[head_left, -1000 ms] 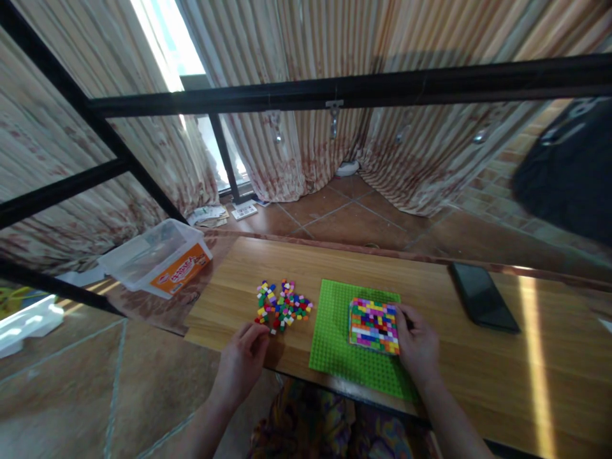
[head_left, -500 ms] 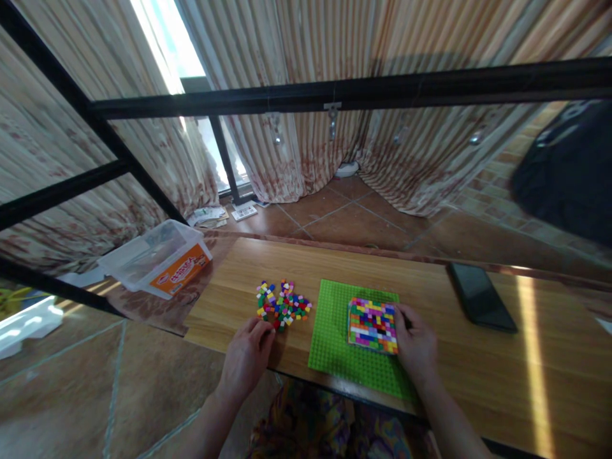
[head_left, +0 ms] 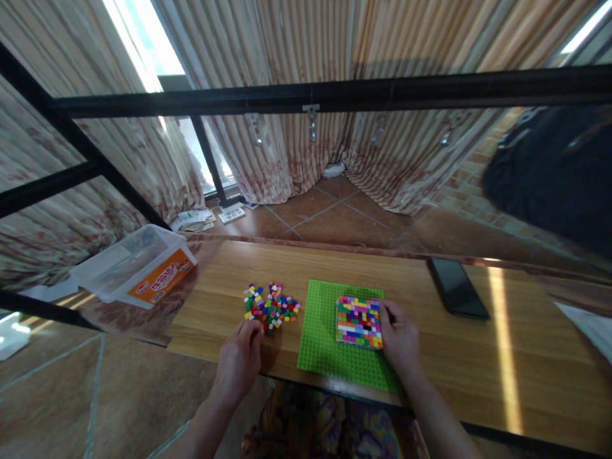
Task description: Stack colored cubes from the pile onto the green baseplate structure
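Observation:
A green studded baseplate [head_left: 318, 347] lies on the wooden table. On it sits a rectangular block of multicoloured toy bricks [head_left: 358, 322], its top a mix of pink, yellow, blue, white and orange. My right hand [head_left: 400, 338] grips the block's right edge, thumb along the near side; the fingers behind are partly hidden. Left of the baseplate is a loose pile of small toy bricks [head_left: 275, 306]. At its near-left edge, my left hand [head_left: 241, 354] has thumb and fingertips pressed together. What is between them, if anything, is too small to tell.
A black phone [head_left: 458, 289] lies on the table [head_left: 296, 258] to the right. Beyond its left end stands a clear plastic box [head_left: 138, 261] with an orange label. A black metal bar [head_left: 277, 100] crosses beyond the table, before striped curtains [head_left: 306, 38].
The whole view has shifted, so the table and both hands appear a little further left. My right hand stays on the brick block, and my left hand stays beside the pile.

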`<state>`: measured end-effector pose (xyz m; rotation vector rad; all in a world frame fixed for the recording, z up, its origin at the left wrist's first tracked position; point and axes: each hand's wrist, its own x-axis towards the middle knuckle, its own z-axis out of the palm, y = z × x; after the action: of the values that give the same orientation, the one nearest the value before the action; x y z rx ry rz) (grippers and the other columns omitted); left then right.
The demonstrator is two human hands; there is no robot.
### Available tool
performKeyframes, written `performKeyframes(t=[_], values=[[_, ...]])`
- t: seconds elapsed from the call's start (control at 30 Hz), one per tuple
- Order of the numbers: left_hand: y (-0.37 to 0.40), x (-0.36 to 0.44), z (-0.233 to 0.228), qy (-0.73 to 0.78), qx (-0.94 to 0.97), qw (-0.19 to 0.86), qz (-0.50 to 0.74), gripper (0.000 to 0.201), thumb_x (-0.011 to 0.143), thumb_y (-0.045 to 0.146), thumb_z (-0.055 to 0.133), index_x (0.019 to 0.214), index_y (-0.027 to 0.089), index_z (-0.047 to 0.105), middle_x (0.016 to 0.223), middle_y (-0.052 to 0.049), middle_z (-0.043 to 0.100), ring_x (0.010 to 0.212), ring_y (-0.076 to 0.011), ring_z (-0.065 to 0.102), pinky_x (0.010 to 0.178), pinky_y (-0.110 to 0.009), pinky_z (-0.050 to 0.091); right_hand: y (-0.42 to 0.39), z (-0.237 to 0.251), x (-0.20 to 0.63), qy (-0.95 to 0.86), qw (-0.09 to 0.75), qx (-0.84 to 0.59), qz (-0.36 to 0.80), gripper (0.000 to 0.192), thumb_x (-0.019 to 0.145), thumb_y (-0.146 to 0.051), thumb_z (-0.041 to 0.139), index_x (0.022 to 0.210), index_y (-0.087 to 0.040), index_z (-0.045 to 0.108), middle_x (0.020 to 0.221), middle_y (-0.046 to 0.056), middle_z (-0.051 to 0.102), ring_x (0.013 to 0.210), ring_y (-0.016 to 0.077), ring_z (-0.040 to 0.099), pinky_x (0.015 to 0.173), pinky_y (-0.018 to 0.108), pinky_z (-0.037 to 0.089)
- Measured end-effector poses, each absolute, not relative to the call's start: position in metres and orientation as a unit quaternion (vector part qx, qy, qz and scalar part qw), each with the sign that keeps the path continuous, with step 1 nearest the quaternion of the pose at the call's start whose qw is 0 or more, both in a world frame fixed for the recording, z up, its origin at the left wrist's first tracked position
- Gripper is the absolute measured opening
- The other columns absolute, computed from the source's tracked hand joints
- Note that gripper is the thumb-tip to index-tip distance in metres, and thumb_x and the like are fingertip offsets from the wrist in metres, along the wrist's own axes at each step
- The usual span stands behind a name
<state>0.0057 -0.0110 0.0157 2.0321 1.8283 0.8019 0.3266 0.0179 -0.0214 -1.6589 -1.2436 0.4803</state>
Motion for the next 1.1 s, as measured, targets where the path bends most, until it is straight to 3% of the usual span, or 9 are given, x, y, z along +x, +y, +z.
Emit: performKeyframes(t=[0.3, 0.6, 0.73, 0.93, 1.1], values=[[-0.003, 0.015, 0.010, 0.622, 0.715, 0.124, 0.294, 0.024, 0.094, 0.026, 0.037, 0.081, 0.020, 0.056, 0.081, -0.005, 0.063, 0.078, -0.0192, 0.062, 0.070, -0.030, 0.048, 0.018, -0.020, 0.328, -0.526, 0.484, -0.672, 0.195, 0.036, 0.088, -0.046, 0.048, 0.090, -0.018, 0.070, 0.090, 0.008, 0.071, 0.083, 0.0219, 0.064, 0.079, 0.034, 0.049], [0.008, 0.015, 0.006, 0.625, 0.719, 0.072, 0.294, 0.022, 0.094, 0.029, 0.045, 0.102, 0.021, 0.064, 0.097, -0.006, 0.068, 0.089, -0.0208, 0.066, 0.077, -0.032, 0.052, 0.017, -0.020, 0.328, -0.524, 0.485, -0.676, 0.182, 0.034, 0.088, -0.044, 0.049, 0.089, -0.019, 0.071, 0.090, 0.007, 0.072, 0.084, 0.0218, 0.065, 0.078, 0.033, 0.049], [0.008, 0.016, 0.006, 0.633, 0.704, 0.061, 0.317, 0.020, 0.091, 0.027, 0.051, 0.103, 0.018, 0.063, 0.091, -0.007, 0.069, 0.082, -0.0208, 0.067, 0.072, -0.032, 0.053, 0.018, -0.020, 0.328, -0.521, 0.487, -0.673, 0.194, 0.034, 0.088, -0.045, 0.049, 0.088, -0.019, 0.071, 0.089, 0.007, 0.071, 0.083, 0.0217, 0.065, 0.077, 0.033, 0.049], [0.008, 0.043, 0.029, 0.551, 0.721, 0.130, 0.400, 0.009, 0.087, 0.021, 0.057, 0.081, 0.020, 0.064, 0.082, -0.003, 0.067, 0.081, -0.0164, 0.065, 0.074, -0.028, 0.052, 0.019, -0.019, 0.327, -0.513, 0.490, -0.675, 0.203, 0.035, 0.087, -0.046, 0.049, 0.089, -0.018, 0.071, 0.089, 0.008, 0.071, 0.083, 0.0220, 0.064, 0.076, 0.033, 0.048], [0.011, 0.086, 0.052, 0.474, 0.723, 0.225, 0.451, 0.010, 0.085, 0.017, 0.060, 0.080, 0.021, 0.067, 0.086, -0.003, 0.068, 0.086, -0.0146, 0.064, 0.079, -0.025, 0.051, 0.020, -0.017, 0.325, -0.513, 0.495, -0.670, 0.208, 0.034, 0.087, -0.045, 0.049, 0.087, -0.019, 0.070, 0.089, 0.008, 0.071, 0.085, 0.0220, 0.064, 0.078, 0.034, 0.048]])
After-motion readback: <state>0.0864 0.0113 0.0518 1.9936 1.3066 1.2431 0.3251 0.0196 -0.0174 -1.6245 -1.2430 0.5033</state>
